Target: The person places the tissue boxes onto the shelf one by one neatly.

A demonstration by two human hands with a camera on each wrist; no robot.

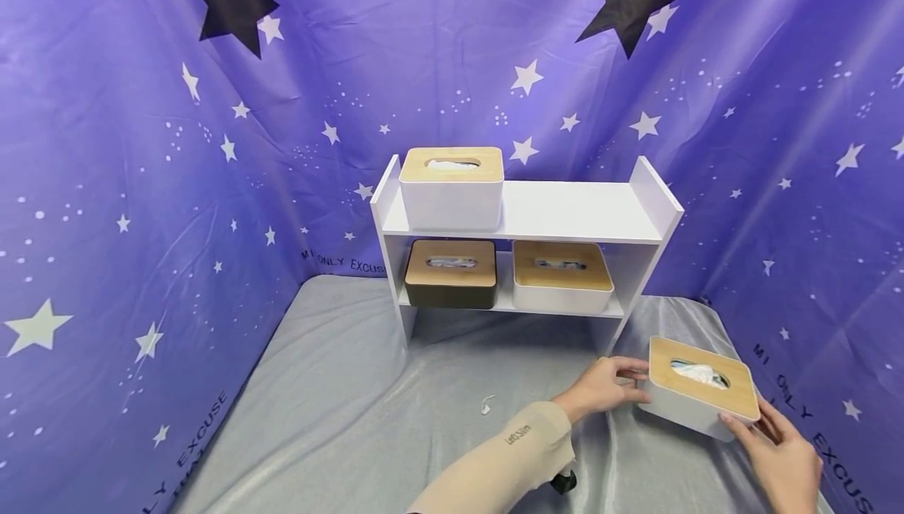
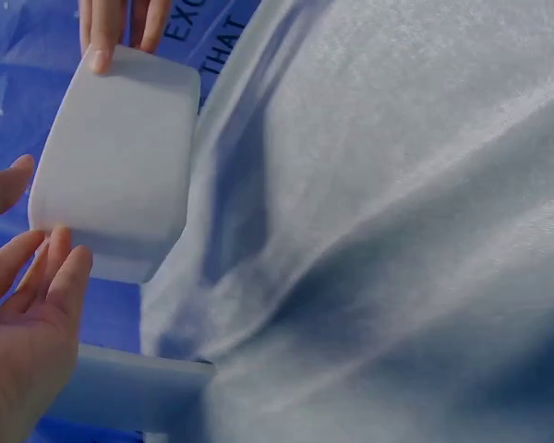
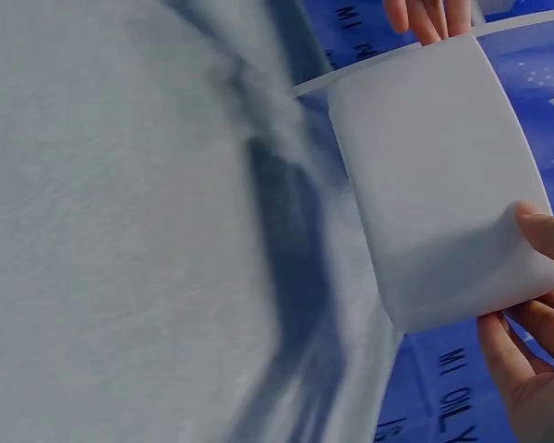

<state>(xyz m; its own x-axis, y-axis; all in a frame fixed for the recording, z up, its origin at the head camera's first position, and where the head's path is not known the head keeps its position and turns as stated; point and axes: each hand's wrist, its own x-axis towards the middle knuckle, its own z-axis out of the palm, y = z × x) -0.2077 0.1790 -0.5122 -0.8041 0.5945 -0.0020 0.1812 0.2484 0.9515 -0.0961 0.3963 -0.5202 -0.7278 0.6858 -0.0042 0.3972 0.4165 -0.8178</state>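
A white tissue box (image 1: 683,406) with a light wooden lid (image 1: 736,388) is at the right, in front of the shelf, tilted a little. White tissue shows in the lid's oval slot. My right hand (image 1: 787,455) grips the box's right end, thumb on the front wall and fingers round the end, as the right wrist view also shows. At the opposite end is my left hand (image 1: 603,387); its fingertips touch the box wall (image 2: 120,157) and its thumb stands off it. The box's shadow (image 3: 291,249) falls on the cloth.
A two-tier white shelf (image 1: 579,208) stands at the back. On top is a white tissue box (image 1: 452,208); below are a dark tissue box (image 1: 450,297) and another white one (image 1: 561,300). A small white scrap (image 1: 486,406) lies on the grey cloth (image 1: 339,404). Starry purple curtains (image 1: 452,67) surround it.
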